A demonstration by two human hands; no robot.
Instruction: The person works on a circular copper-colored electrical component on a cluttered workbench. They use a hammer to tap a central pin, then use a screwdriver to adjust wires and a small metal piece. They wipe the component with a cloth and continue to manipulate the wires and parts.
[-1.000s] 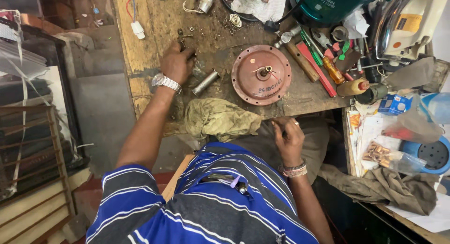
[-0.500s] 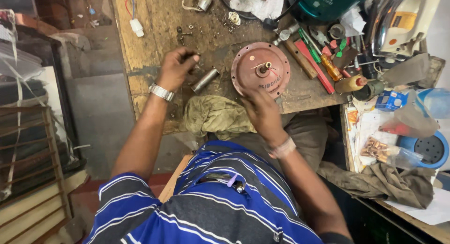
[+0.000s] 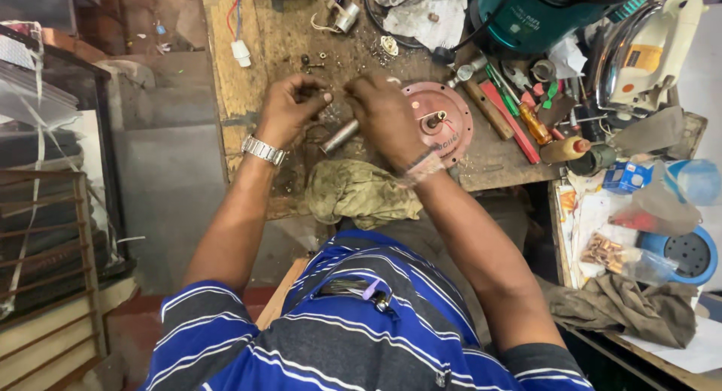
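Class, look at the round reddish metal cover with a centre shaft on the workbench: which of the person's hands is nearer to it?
Right. The right hand touches the round reddish metal cover at its left edge; the left hand is farther left, apart.

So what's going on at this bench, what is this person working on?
A person sits at a cluttered wooden workbench, both hands raised close together over it. The left hand and right hand seem to pinch some small part between the fingertips, too small to identify. Just below them lies a short metal tube, beside a round reddish motor cover with a shaft at its centre. A dirty rag sits at the bench's near edge.
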